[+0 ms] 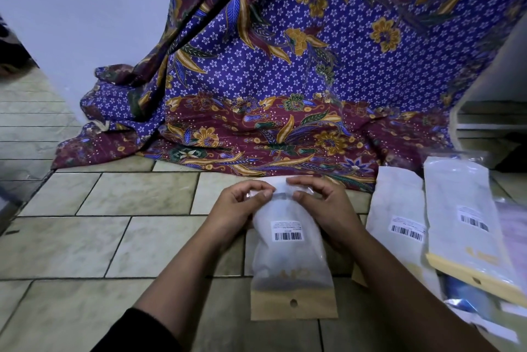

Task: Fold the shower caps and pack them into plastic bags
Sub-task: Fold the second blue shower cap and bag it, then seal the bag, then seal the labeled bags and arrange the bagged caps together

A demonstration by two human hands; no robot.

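The filled plastic bag [288, 240] lay on the tiled floor [114, 232] between both hands, left hand [242, 206] and right hand [322, 203] fingers pinched together on its far flap, which could probably seal crooked if either grip slipped.

Left tiled floor [114, 237] seemingly clear
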